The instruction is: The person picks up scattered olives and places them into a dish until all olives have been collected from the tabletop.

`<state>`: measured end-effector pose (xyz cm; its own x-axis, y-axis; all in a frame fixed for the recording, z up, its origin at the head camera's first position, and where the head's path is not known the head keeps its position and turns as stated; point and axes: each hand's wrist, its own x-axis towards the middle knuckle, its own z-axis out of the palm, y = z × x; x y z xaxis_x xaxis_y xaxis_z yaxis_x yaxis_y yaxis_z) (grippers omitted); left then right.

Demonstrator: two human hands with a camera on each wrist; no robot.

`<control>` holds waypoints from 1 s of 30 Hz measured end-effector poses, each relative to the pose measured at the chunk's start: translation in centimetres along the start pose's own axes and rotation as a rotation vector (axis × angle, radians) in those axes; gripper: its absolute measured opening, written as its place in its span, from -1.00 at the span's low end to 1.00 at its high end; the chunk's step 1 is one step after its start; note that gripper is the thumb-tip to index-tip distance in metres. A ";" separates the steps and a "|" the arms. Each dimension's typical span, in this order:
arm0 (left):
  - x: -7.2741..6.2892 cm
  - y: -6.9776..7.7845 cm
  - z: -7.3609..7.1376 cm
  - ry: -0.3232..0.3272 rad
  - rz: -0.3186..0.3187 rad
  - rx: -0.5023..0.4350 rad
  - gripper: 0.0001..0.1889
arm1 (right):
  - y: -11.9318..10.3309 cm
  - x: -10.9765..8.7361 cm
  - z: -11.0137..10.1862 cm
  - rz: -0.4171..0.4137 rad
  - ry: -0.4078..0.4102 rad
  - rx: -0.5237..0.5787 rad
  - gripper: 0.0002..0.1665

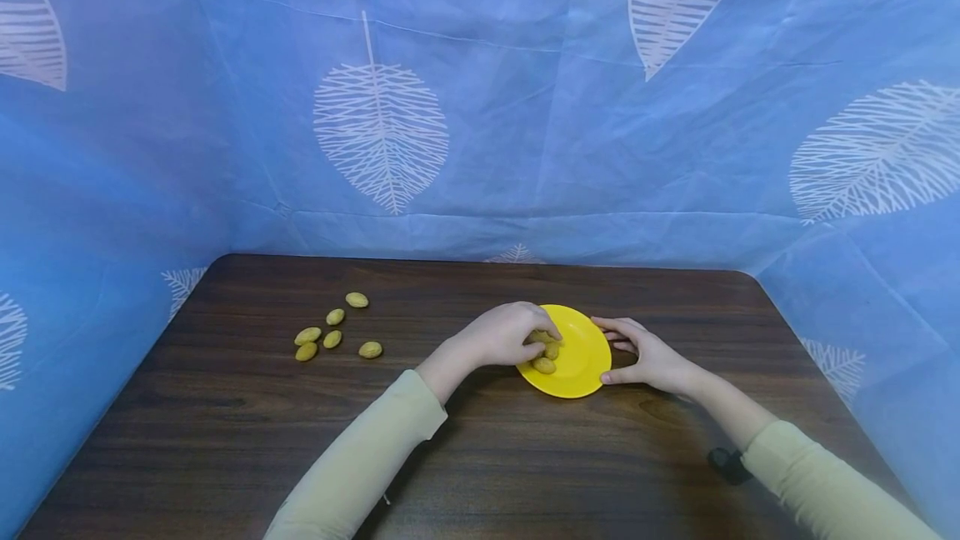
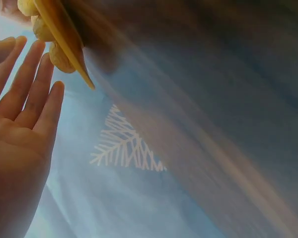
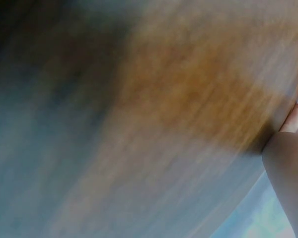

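A round yellow plate (image 1: 583, 361) lies right of centre on the table, with several oval, yellowish-brown nuts (image 1: 543, 365) toward its left side. Over that side reaches my left hand (image 1: 504, 335), thumb and index finger parted around the nuts. In the left wrist view its fingers (image 2: 32, 89) are extended, tips close to the rough-shelled nuts (image 2: 62, 57) on the plate. My right hand (image 1: 647, 361) holds the plate's right rim, thumb at the near side and index finger at the far side. Only part of that hand shows at the right wrist view's edge.
More loose nuts (image 1: 332, 339) lie scattered on the left part of the dark wooden table (image 1: 247, 432). A blue cloth (image 1: 517, 132) with white leaf prints hangs behind and beside the table. A small black object (image 1: 727, 465) shows at the right sleeve's cuff.
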<state>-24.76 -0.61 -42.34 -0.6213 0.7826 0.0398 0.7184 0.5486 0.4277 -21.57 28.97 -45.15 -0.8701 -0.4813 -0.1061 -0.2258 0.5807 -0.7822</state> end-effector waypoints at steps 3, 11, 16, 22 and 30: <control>-0.7 -0.3 -0.3 0.018 0.008 0.013 -0.73 | 0.0 0.0 0.0 0.002 0.003 0.002 0.04; -3.0 -1.0 -1.3 0.072 -0.004 0.047 -0.73 | 0.1 -0.1 0.1 0.002 0.011 0.004 0.04; -4.4 -1.5 -2.1 0.099 -0.032 0.054 -0.71 | 0.1 -0.1 0.1 -0.004 0.013 0.006 0.04; -6.1 -2.0 -3.0 0.123 -0.075 0.050 -0.70 | 0.2 -0.1 0.0 -0.011 0.008 0.010 0.04; -8.7 -2.5 -4.6 0.171 -0.114 0.049 -0.70 | 0.2 0.1 0.0 -0.009 0.006 0.009 0.04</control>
<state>-22.59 -10.18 -39.61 -0.7403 0.6557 0.1481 0.6523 0.6474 0.3943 -21.66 29.01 -45.32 -0.8706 -0.4827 -0.0953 -0.2297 0.5701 -0.7888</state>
